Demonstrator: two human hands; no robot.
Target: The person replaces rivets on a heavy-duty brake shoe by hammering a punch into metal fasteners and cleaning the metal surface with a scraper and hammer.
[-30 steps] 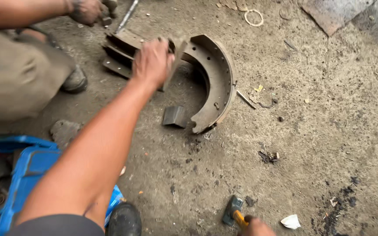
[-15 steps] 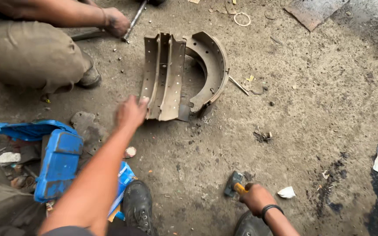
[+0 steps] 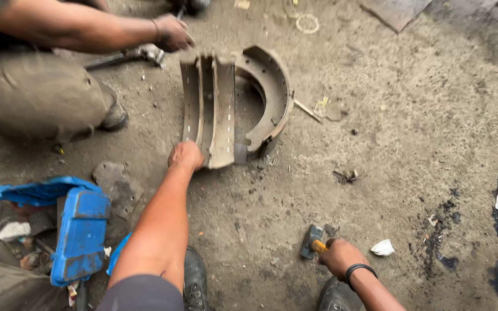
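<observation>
The ground (image 3: 410,144) is bare, dusty earth or rough concrete, grey-brown, with dark oil stains and small bits of rubbish on it. It looks like a workshop floor or yard; no wall can be seen.

Near the middle of this ground stand the brake shoes (image 3: 214,109), large curved pieces of rusty metal, placed on edge. A second curved shoe (image 3: 272,98) leans just right of them, touching. To the left of the brake shoes another person crouches, with a trouser leg (image 3: 30,98) and a shoe; this person's hand (image 3: 171,33) is at the top end of the brake shoes, closed, above a long metal tool (image 3: 122,56) that lies on the ground.

Below and left of the brake shoes lies a blue plastic case (image 3: 79,230), open, with small parts around it.

The left hand (image 3: 185,155) is at the lower end of the brake shoes, fingers curled on the edge, holding it. The right hand (image 3: 338,258), well below and right of the brake shoes, is closed around the yellow handle of a small hammer (image 3: 312,242), whose head rests on the ground. A white scrap (image 3: 383,247) lies just beside it.
</observation>
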